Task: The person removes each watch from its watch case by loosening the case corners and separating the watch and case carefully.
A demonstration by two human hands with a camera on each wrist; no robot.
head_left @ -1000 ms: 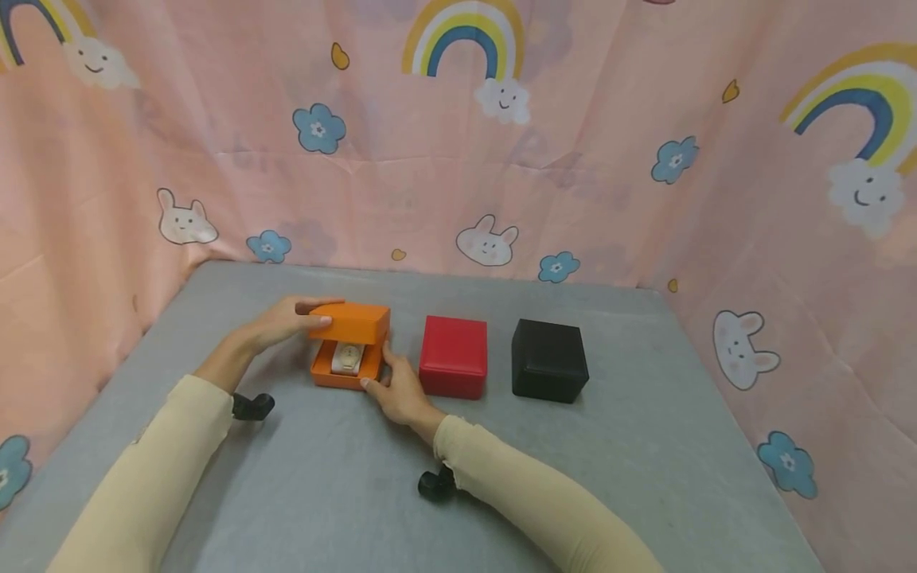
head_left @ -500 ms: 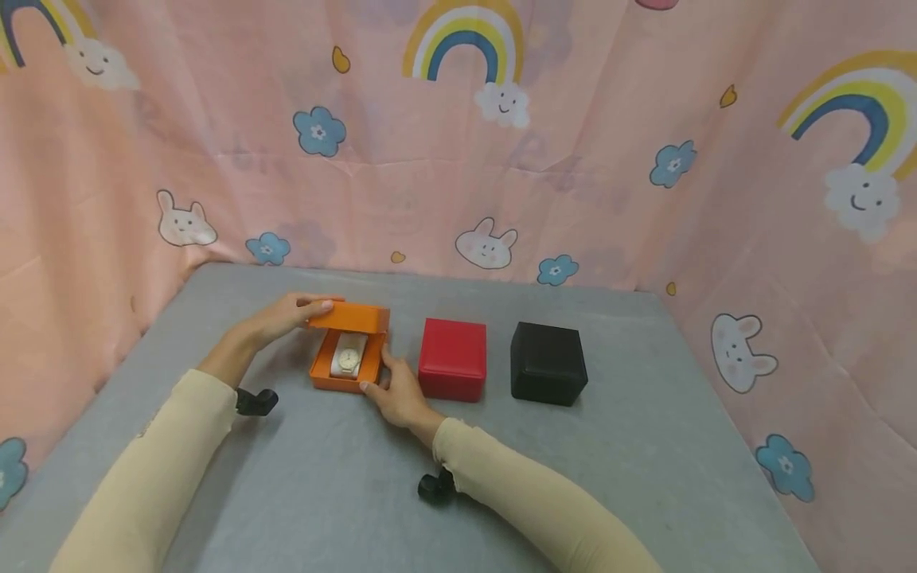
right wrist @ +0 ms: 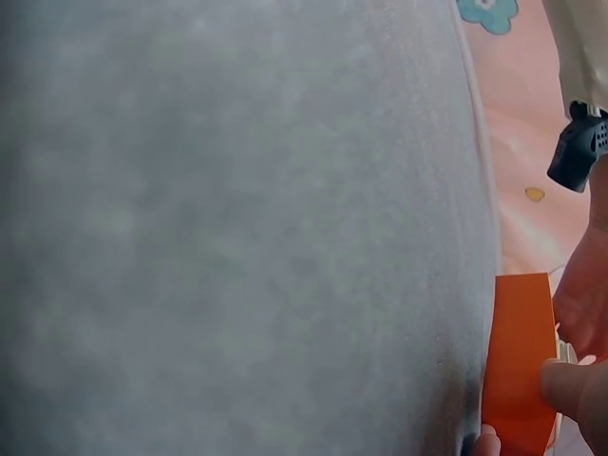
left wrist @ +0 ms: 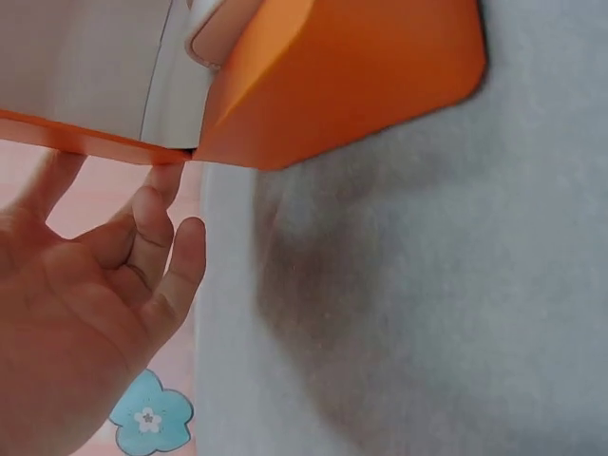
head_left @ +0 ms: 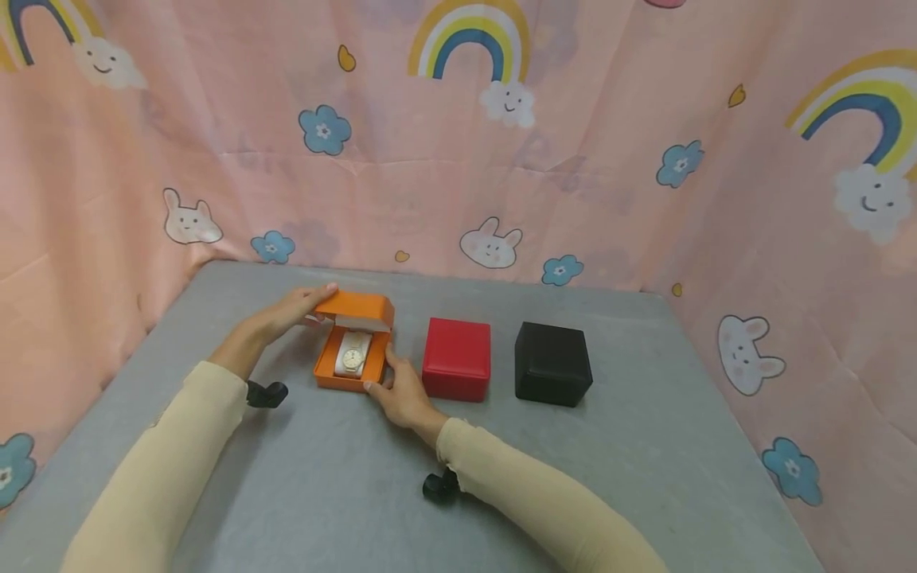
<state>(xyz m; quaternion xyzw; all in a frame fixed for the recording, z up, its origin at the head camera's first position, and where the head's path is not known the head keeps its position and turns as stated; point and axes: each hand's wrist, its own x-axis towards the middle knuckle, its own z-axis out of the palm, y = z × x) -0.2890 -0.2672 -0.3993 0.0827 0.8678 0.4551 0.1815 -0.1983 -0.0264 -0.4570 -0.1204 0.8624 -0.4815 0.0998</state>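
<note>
An orange watch box (head_left: 340, 383) stands at the left of the table, its lid (head_left: 360, 304) tilted up at the back. Inside, a watch (head_left: 353, 358) with a pale dial sits round a white cushion. My left hand (head_left: 282, 314) holds the lid at its left side. In the left wrist view several fingers of that left hand (left wrist: 76, 304) meet the lid's edge, others bend loosely below; part of the grip is hidden. My right hand (head_left: 403, 398) grips the box base at its front right corner. Its thumb (right wrist: 568, 385) presses the orange wall in the right wrist view.
A red box (head_left: 456, 360) with its lid down stands just right of the orange one. Farther right is a black box (head_left: 553, 364). The grey table (head_left: 344, 477) meets a pink patterned curtain (head_left: 401, 191) at the back and sides.
The lid has swung up and back, showing more of the watch and the lid's pale lining. My left hand has risen with it. The right hand stays on the base.
</note>
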